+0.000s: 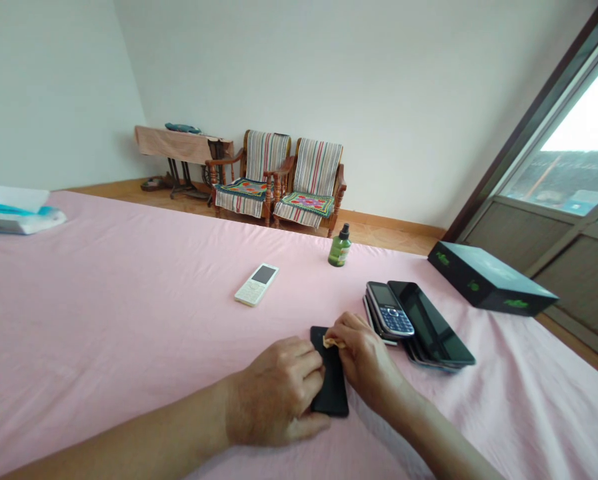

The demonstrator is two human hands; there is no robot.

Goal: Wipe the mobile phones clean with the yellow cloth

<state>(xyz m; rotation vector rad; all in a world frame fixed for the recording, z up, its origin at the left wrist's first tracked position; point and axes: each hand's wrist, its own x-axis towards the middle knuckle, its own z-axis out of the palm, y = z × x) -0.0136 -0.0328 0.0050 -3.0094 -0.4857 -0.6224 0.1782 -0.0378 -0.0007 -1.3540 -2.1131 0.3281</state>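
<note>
A black smartphone (333, 390) lies flat on the pink cloth, its long side pointing away from me. My left hand (281, 393) grips it from the left, with curled fingers along the left edge and the thumb at the near end. My right hand (363, 353) is closed in a pinch on a small crumpled yellowish cloth (331, 343), which touches the phone's far part. To the right lie stacked phones, with a silver keypad phone (391, 310) on one pile and a large black touchscreen phone (433, 323) on the other. Farther off to the left lies a white keypad phone (257, 285).
A green spray bottle (339, 248) stands near the far edge of the pink cloth (153, 287). At the far right is a black box (489, 277), at the left a tissue pack (19, 212). Two wooden armchairs (311, 177) stand by the wall.
</note>
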